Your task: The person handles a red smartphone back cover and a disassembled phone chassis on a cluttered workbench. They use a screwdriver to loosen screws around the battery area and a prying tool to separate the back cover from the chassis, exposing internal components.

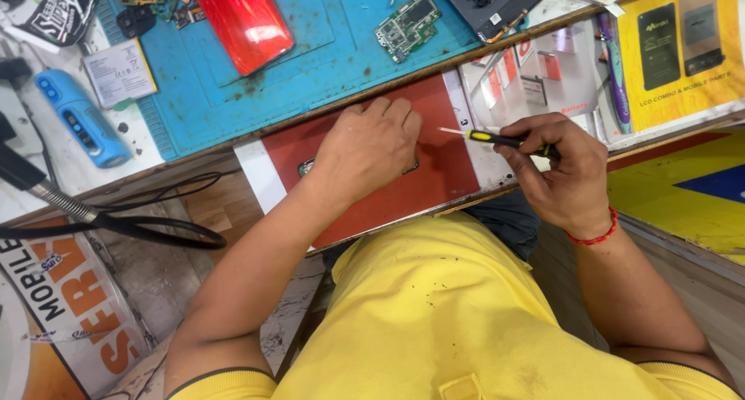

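Right grip (563,175) (closed) around screwdriver (504,141)

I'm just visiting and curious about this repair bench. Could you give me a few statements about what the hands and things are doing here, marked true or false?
1. The right hand holds a yellow-and-black screwdriver. True.
2. The left hand rests on the blue mat. False: it presses down on the red board.
3. The green circuit board lies on the blue mat. True.
4. The red phone cover is in the left hand. False: it lies on the blue mat.

A blue mat (310,66) bears a red phone back (244,20) — and a green circuit board (407,25).
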